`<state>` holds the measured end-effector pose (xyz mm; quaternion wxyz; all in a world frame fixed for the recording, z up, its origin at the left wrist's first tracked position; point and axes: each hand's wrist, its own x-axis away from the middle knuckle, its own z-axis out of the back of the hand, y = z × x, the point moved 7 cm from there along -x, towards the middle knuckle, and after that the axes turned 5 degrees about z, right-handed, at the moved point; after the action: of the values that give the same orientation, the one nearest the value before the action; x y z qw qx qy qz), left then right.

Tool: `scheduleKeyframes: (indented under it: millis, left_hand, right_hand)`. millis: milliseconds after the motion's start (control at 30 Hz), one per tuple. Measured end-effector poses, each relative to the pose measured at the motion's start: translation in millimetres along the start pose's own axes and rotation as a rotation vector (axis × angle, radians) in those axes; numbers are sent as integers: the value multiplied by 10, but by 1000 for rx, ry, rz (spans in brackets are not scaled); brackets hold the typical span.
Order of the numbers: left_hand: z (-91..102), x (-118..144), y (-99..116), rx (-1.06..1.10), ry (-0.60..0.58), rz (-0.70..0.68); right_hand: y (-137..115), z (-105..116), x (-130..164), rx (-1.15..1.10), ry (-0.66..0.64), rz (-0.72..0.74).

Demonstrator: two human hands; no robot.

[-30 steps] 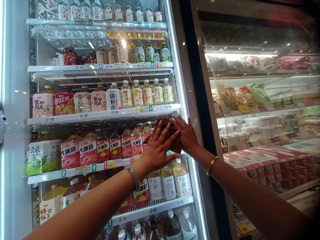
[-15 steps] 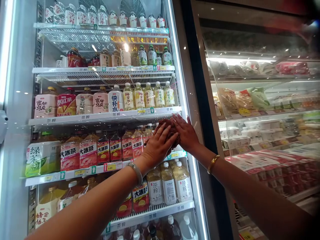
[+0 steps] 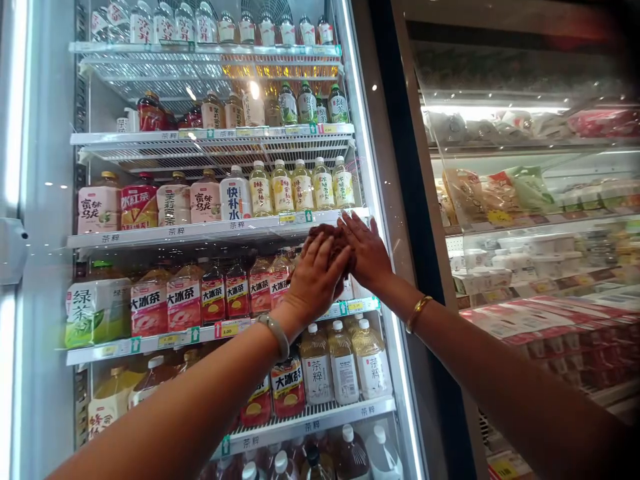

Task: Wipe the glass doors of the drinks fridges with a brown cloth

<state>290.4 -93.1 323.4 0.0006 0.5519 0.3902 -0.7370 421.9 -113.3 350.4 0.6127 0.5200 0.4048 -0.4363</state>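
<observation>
With both the left hand (image 3: 315, 280) and right hand (image 3: 367, 253) pressed flat on the brown cloth (image 3: 327, 237), grip seemingly unclenched, even overlapping strokes would best clean the glass door (image 3: 210, 200).

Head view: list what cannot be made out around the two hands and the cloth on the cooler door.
- Brown cloth: mostly covered by the left hand and right hand; its shape is unclear.
- Bottles behind the hands: labels hidden.
- Price tags on the shelf edge: print too small to read surely.
- Packages in the right-hand case: blurred by glare on the glass.
- Bottom bottles: cut off by the lower edge.
</observation>
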Motion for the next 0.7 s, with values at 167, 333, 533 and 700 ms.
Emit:
scheduleKeyframes:
  millis: [167,333,533,700]
  left_hand:
    - [46,-250,-338,-40,-101,-24]
    - [-24,-631,-674,70,-23,234]
    - [-113,-232,-445,273,-111,215]
    - [219,-170,-764,273,-168,211]
  right_hand:
    - [96,43,-242,-44,-9,-59]
    - [-42,187,-567,-247,180,-27]
    - [-454,61,-256,-319,186,137]
    - [-484,-94,-439,-108,99,-35]
